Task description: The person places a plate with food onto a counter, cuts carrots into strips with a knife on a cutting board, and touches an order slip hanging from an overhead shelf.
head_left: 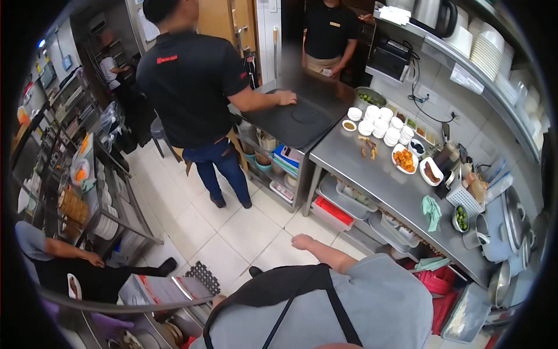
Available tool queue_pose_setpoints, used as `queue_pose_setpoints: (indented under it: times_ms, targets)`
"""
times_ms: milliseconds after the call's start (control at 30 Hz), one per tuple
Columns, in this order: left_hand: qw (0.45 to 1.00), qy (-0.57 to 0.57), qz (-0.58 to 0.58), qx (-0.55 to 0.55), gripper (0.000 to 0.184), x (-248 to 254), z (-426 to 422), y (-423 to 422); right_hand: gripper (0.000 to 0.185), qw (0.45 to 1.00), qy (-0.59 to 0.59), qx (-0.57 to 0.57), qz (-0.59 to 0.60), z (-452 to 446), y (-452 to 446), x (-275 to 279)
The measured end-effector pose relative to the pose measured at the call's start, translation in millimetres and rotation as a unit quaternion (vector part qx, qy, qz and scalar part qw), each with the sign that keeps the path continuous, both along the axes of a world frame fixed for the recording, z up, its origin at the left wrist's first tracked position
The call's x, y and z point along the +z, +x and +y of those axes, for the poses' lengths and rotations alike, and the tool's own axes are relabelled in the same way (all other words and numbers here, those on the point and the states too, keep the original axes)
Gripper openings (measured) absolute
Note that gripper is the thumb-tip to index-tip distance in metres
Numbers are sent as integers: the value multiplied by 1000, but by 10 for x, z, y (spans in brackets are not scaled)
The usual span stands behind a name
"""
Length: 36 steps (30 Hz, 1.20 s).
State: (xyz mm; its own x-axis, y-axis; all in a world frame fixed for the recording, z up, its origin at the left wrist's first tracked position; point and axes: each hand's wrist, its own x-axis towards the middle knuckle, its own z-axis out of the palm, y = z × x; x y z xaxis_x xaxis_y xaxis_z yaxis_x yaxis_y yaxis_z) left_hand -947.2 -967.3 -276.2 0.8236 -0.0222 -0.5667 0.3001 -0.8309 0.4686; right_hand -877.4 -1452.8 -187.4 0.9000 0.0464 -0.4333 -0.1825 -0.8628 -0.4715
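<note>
My right hand hangs over the tiled floor in front of my apron. Its fingers look loosely curled, and nothing shows in them. Nearest to it is the steel prep table on my right. Only a sliver of my left hand shows past the apron's edge, beside a silvery box-like unit with red markings; its fingers are hidden. On the prep table are stacked small white dishes, a dish of orange-red food, a green cloth and a bowl of green fruit.
A person in a black shirt stands ahead, one hand on a dark tray. Another person stands behind that counter. At left, a person's arm shows by a plate rack. A black perforated mat lies on the floor.
</note>
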Motion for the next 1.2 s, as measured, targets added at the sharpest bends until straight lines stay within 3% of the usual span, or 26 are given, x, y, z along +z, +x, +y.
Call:
queue_pose_setpoints:
  times_ms: [67, 133, 167, 200, 267, 300, 333, 400, 533, 567, 667, 700, 833, 933, 967, 1000, 1067, 1100, 1133, 1200]
  targets:
    - [999, -28, -16, -17, 20, -41, 31, 597, 30, 992, -74, 87, 60, -16, 12, -279]
    - [997, -64, -36, -18, 22, -129, 41, 1199, 31, 979, -117, 95, 136, -129, 121, -430]
    - [993, -33, -30, -113, 29, 466, -72, 1464, 31, 984, -110, 57, 130, -206, 151, -423]
    - [997, 8, -42, -67, 28, 543, -165, 1658, 31, 987, -101, 21, 124, -274, 141, -418]
    - [997, 7, -7, -82, 28, 278, -78, 2175, 32, 985, -135, -1, 112, -467, 128, -695]
    - [989, 37, 19, -141, 29, 165, -48, 2429, 32, 981, -129, -48, 140, -474, 118, -516]
    - [989, 40, 20, -142, 29, 196, -26, 2522, 32, 974, -119, -95, 167, -461, 87, -420]
    - [999, -30, -13, -29, 28, 235, -159, 2821, 32, 974, -122, -74, 179, -532, 110, -531]
    - [998, -55, -26, -26, 27, 254, -338, 2955, 32, 969, -89, -12, 230, -691, 265, -825]
    - [995, -25, -68, -69, 27, 395, -386, 2864, 33, 962, -131, -44, 236, -644, 370, -1034]
    - [993, -17, 23, -119, 26, 289, -234, 2849, 33, 964, -150, 34, 219, -786, 945, -1541]
    - [992, 2, 43, -117, 26, 230, -156, 2847, 31, 975, -101, 29, 197, -754, 1164, -726]
    - [995, 79, 40, -50, 28, 352, 61, 3167, 28, 990, -106, 39, 90, -833, 2049, -913]
    - [993, 115, -31, 0, 30, 418, 174, 3538, 29, 982, -106, 122, 93, -748, 2720, -965]
    - [991, 116, -59, 25, 31, 421, 180, 3643, 35, 977, -98, 118, 144, -630, 2932, -820]
    - [989, 108, -82, 54, 31, 456, 167, 3690, 35, 969, -108, 170, 146, -483, 3150, -682]
    - [989, 26, -109, 95, 30, 1018, -114, 3885, 33, 957, -83, 249, 120, -134, 3504, -398]
    - [980, -12, -143, 135, 28, 951, -147, 3889, 31, 961, -40, 258, 92, 39, 3662, -563]
    - [981, -24, -128, 145, 28, 1032, -204, 3899, 31, 948, -47, 299, 97, 218, 3787, -519]
    - [991, -5, -45, 127, 34, 1083, -246, 3896, 31, 958, 57, 275, 56, 657, 4002, -334]
